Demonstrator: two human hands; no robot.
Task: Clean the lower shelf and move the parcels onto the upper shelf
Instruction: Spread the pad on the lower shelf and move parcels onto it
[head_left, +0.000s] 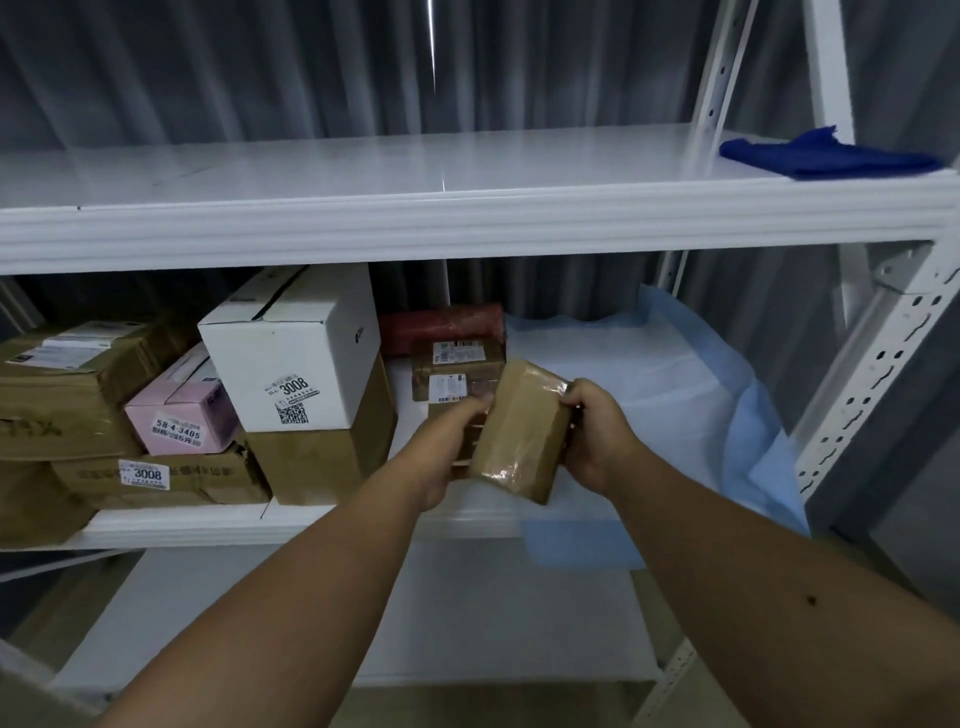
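Note:
A small brown taped parcel (519, 431) is tilted in front of the lower shelf (311, 519), and both my hands hold it. My left hand (447, 447) grips its left side and my right hand (597, 436) grips its right edge. Behind it stands a stack of small brown labelled parcels (457, 364) with a red packet (441, 327) at the back. Further left sit a white box (296, 348), a pink box (179, 410) and several brown cartons (62, 395). The white upper shelf (363, 218) carries a blue cloth (826, 156) at its right end.
A light blue and white sheet (675, 395) covers the right part of the lower shelf and hangs over its front edge. White perforated uprights (872, 384) frame the right side. Another white shelf (415, 613) lies below. Grey corrugated wall behind.

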